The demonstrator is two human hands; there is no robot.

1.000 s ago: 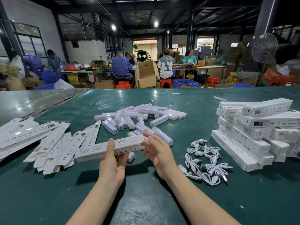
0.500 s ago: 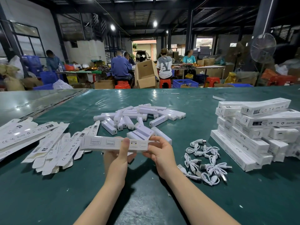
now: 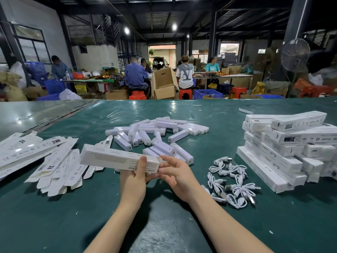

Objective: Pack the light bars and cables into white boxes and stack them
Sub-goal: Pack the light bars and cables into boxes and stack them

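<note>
Sheeting [image 3: 73, 216] in dark green covers the long worktable that fills the lower half of the view. Beyond its far edge, several people sit at other tables among cardboard cartons [image 3: 164, 84], blue crates and red stools, and a standing fan [image 3: 295, 53] is at the right.

On the table's right side, a stack of closed white boxes [image 3: 284, 148] is piled several layers high, some laid crosswise on top. At the left lies a loose spread of flat, unfolded boxes [image 3: 45, 161], printed side up and overlapping one another. A heap of white light bars [image 3: 155, 132] lies in the middle, pointing every way. Between that heap and the stack sits a tangle of short white cables [image 3: 231, 181].

One assembled box [image 3: 116, 158] is held above the table in front of the light bars, its left end slightly higher than its right. The left hand [image 3: 134, 179] grips it from below near its right end, thumb laid up across the near face. The right hand [image 3: 175, 175] pinches the box's right end between thumb and forefinger, with the other fingers loosely bent.
</note>
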